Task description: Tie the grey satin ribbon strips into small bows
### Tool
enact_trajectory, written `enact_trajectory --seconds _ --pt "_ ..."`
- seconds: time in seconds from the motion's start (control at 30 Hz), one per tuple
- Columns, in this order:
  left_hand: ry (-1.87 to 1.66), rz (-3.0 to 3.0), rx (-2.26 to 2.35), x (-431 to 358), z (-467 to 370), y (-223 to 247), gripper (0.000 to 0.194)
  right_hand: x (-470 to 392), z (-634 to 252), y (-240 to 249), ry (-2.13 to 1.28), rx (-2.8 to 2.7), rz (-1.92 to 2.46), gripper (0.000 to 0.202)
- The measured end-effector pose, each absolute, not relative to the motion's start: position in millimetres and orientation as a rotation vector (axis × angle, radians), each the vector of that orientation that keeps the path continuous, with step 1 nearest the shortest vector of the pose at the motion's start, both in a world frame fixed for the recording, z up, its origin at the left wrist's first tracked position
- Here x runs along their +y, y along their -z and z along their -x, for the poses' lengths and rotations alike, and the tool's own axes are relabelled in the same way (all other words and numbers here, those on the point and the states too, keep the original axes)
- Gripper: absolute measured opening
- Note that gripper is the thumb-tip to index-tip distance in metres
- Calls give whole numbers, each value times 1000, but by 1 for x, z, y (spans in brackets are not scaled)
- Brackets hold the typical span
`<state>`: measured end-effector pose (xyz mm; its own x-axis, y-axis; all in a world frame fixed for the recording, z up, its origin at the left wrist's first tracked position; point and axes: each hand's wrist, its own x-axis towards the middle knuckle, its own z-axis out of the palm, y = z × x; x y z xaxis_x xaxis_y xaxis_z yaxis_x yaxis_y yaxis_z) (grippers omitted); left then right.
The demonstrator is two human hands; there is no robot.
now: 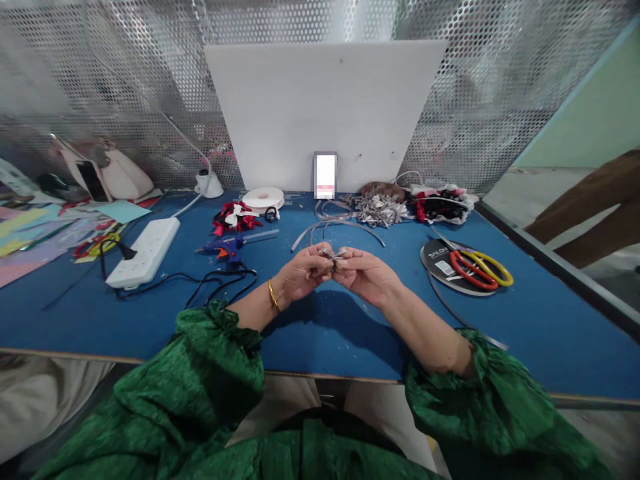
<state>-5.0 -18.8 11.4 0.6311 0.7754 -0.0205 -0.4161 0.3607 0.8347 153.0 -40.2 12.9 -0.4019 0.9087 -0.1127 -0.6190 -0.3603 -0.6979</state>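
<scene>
A small grey ribbon piece (334, 255) is pinched between my two hands above the middle of the blue table. My left hand (304, 272), with a gold bangle at the wrist, has its fingers closed on the ribbon's left side. From the right, my right hand (364, 273) grips the same piece between thumb and fingers. The fingertips nearly meet and hide part of it. Just behind the hands, loose lengths of grey ribbon (350, 225) curve over the table, with a pile of grey ribbon bows (381, 209) beyond them.
Left on the blue table (330, 347) are a glue gun (227, 249) with its cable, a white power strip (145, 252), a ribbon roll (263, 198) and coloured papers (30, 233). Right: scissors (475, 270) on a black spool (435, 257). Behind, a phone (325, 175) leans on a white board (325, 107).
</scene>
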Motion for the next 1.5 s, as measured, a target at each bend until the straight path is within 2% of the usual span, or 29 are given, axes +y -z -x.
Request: enact_trajectory --seconds 0.23,0.43,0.67,0.93,1.3,1.5 --pt "-874 -934 516 -21 0 -10 25 -40 -156 -18 -1791 -801 765 23" --pt "-929 -1021 583 -18 1 -11 26 -45 -153 -22 -1543 -982 948 40" --pt "-1014 -1114 624 -18 1 -10 26 -42 -153 -16 -1580 -1011 1026 32" --pt "-917 -1052 578 -22 1 -10 28 -43 -154 -21 -1748 -1020 857 29" --pt "-887 -987 535 -25 -1 -15 27 -41 -158 -22 -1974 -988 790 32" --pt "-906 -939 525 -21 0 -13 23 -46 -145 -16 -1928 -851 626 34"
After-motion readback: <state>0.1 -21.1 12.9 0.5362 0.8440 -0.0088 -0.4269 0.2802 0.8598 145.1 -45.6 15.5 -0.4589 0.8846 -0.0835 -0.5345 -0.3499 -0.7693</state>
